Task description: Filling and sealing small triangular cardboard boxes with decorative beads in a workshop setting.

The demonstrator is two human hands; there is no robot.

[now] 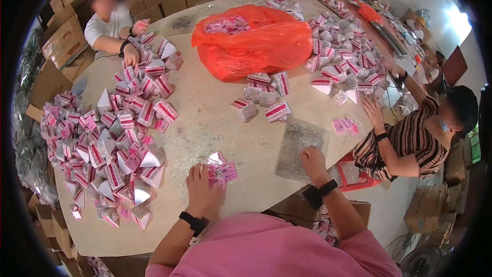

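Observation:
My left hand (203, 191) rests on the table near its front edge, fingers closed over several small pink-and-white printed cards (225, 171). The cards stick out to the right of the fingers. My right hand (313, 163) is closed at the right side of a shallow tray (279, 160) of small shiny metal pieces (301, 136). Its fingertips are curled in, and whatever they may hold is too small to make out. Loose metal bits (192, 146) lie scattered on the tabletop beyond my left hand.
A big pile of clear packets with pink-and-white cards (105, 149) covers the left side. An orange plastic bag (251, 46) stands at the far middle, with more packets (266, 92) before it. Another pile (348, 54) lies right. Co-workers sit far left (107, 20) and right (410, 136).

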